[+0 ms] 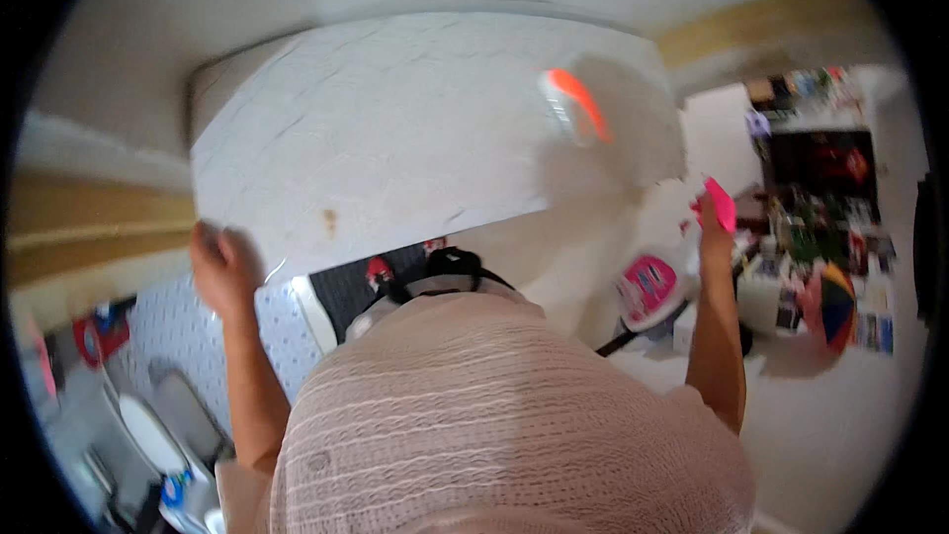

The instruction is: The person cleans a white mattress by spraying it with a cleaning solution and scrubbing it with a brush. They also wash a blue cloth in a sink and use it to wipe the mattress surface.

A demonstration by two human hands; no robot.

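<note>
A white, grey-veined marble-look slab (pixel 415 119) spans the space before me, with a brown spot near its front edge. Toward its right end lies a blurred orange and whitish object (pixel 582 104), possibly a brush. My left hand (pixel 222 267) is at the slab's front left corner, fingers curled; blur hides whether it grips the edge. Out to the right, past the slab, my right hand (pixel 713 219) holds a bright pink item (pixel 723 205), whose kind is unclear.
A white container with a pink label (pixel 649 289) stands below my right forearm. Further right is a cluttered area with a multicoloured umbrella (pixel 838 308). At lower left are a white toilet (pixel 152 430) and a blue and white container (pixel 176 489). A dark mat (pixel 341 289) lies below the slab.
</note>
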